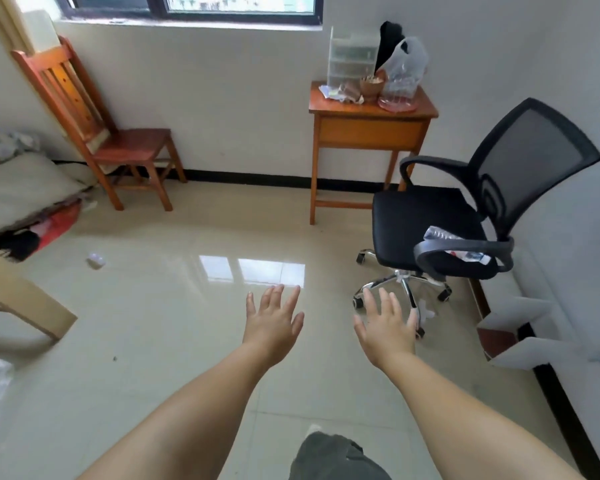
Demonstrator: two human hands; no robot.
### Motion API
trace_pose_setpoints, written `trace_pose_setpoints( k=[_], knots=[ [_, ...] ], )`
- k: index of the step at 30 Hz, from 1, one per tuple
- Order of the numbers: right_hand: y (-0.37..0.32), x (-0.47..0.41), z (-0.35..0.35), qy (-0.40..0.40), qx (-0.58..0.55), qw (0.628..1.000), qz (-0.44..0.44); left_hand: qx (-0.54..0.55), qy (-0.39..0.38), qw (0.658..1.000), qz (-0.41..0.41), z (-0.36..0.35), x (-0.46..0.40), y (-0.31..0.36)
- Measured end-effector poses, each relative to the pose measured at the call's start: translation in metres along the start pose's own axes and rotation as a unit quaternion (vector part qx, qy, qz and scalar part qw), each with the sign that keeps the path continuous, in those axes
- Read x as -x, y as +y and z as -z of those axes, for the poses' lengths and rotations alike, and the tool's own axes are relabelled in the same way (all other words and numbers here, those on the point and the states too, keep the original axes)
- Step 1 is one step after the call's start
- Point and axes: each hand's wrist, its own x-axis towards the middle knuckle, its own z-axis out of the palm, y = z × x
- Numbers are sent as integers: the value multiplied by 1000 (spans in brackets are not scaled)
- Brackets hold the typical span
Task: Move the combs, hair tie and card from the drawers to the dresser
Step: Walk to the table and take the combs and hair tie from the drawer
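Here both hands, left hand (274, 323) and right hand (387, 327), hover spread, empty.

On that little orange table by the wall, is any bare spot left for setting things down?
Only the front strip of the orange table, ahead of the clear drawer unit, is bare. The back and right are crowded: brown bowl, plastic bag, pink tray.

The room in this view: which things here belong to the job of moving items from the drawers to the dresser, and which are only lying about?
Belong to the job:
- left hand, open and empty
- right hand, open and empty
- wooden table with a clear drawer unit on top

Only lying about:
- office chair
- wooden chair
- plastic bag

No combs, hair tie or card can be seen.
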Motion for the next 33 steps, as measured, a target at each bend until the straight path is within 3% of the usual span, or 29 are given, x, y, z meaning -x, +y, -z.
trace_pose_setpoints(
  k=[9,20,27,33],
  knots=[
    [-36,-238,47,-6,-2,1000,10,-5,-1,1000,6,36,-234,-25],
    [-96,-554,110,39,-61,997,-36,-54,29,996,-60,111,-585,-70],
    [-69,-737,157,52,-80,993,-65,-39,48,991,-120,142,-777,-33],
    [-43,-903,194,41,-131,990,-36,-11,80,993,-92,173,-941,5]
  ],
)
